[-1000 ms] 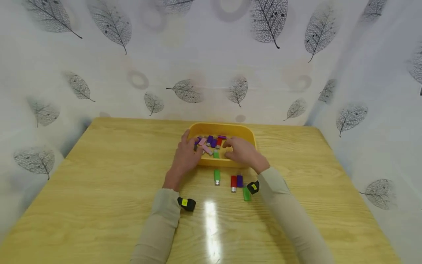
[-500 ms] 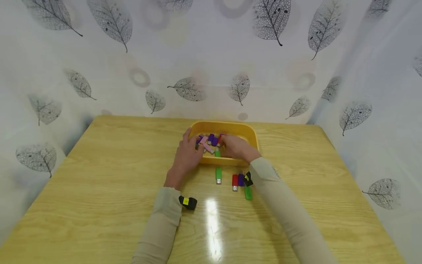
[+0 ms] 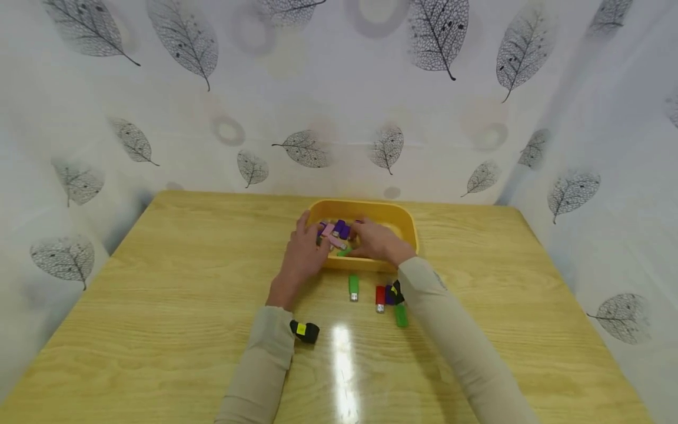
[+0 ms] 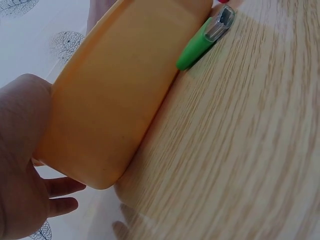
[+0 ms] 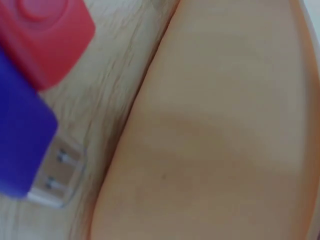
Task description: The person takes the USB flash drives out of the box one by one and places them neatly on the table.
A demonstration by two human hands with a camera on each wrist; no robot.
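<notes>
A yellow plastic bin [image 3: 360, 264] sits near the table's back edge, with several purple and pink USB sticks [image 3: 336, 242] toward its left side. My left hand [image 3: 303, 256] grips the bin's left end, thumb over the rim and fingers outside; in the left wrist view, this hand [image 4: 22, 150] wraps the bin's end wall. Inside the bin my right hand [image 3: 378, 241] reaches down with bent fingers, right at a green USB stick [image 3: 344, 252]. Its fingertips are partly hidden, and I cannot tell whether they hold a stick. The right wrist view shows only the bin's outer wall [image 5: 210, 130] beside that hand.
On the table before the bin lie a green USB stick [image 3: 354, 284], a red one [image 3: 380, 295], a purple one [image 5: 22, 135] partly behind the right wrist strap [image 3: 397, 292], and another green one [image 3: 401, 316]. A leaf-patterned curtain [image 3: 339, 106] hangs behind the table [image 3: 185, 306].
My right hand has moved left within the bin, over where a red USB stick showed. The green stick in the bin now lies at a slant. My left hand keeps its grip.
</notes>
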